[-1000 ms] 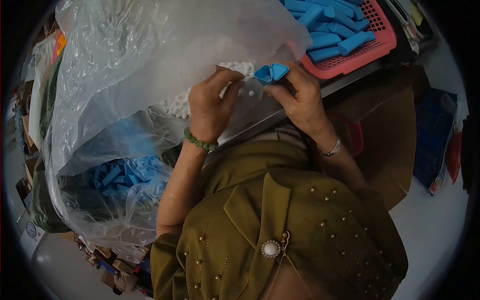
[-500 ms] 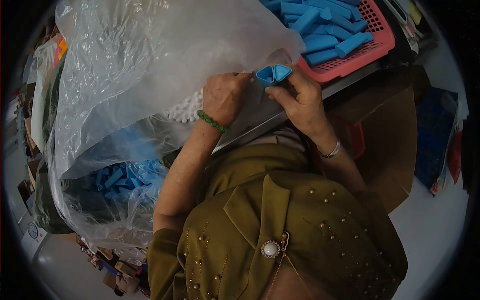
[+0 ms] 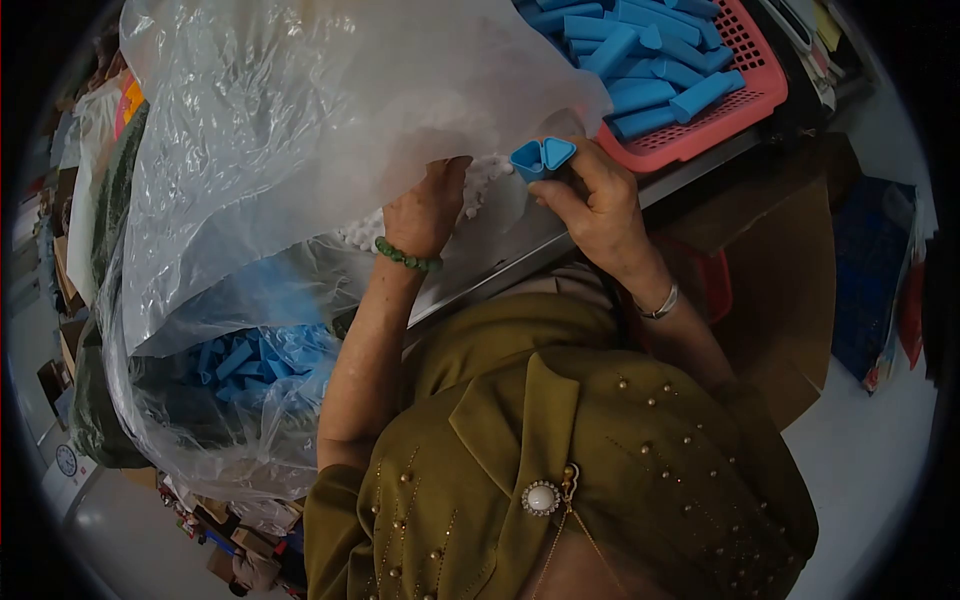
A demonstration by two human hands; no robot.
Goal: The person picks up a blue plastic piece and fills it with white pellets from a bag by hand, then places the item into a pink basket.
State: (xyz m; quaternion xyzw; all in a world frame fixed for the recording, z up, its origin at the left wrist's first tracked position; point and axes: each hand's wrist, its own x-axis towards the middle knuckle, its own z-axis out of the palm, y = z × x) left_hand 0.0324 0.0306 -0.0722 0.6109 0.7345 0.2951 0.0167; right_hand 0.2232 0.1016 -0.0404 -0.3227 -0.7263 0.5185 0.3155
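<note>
My right hand (image 3: 605, 205) holds a small blue triangular container (image 3: 530, 162) between thumb and fingers. Its hinged triangular lid (image 3: 558, 153) stands open, and something pale sits inside. To the left, my left hand (image 3: 425, 212), with a green bead bracelet, is among small white balls (image 3: 483, 188) on the table. The edge of a translucent plastic bag (image 3: 340, 110) covers its fingertips, so I cannot see whether they hold anything.
A pink basket (image 3: 690, 152) full of blue containers (image 3: 640, 95) stands at the back right. More blue pieces (image 3: 245, 362) lie in a clear bag at lower left. A cardboard box (image 3: 775, 300) is at my right, below the metal table edge (image 3: 500, 275).
My left hand has moved left, away from the blue container and in among the white balls. My right hand still holds the open container in nearly the same place.
</note>
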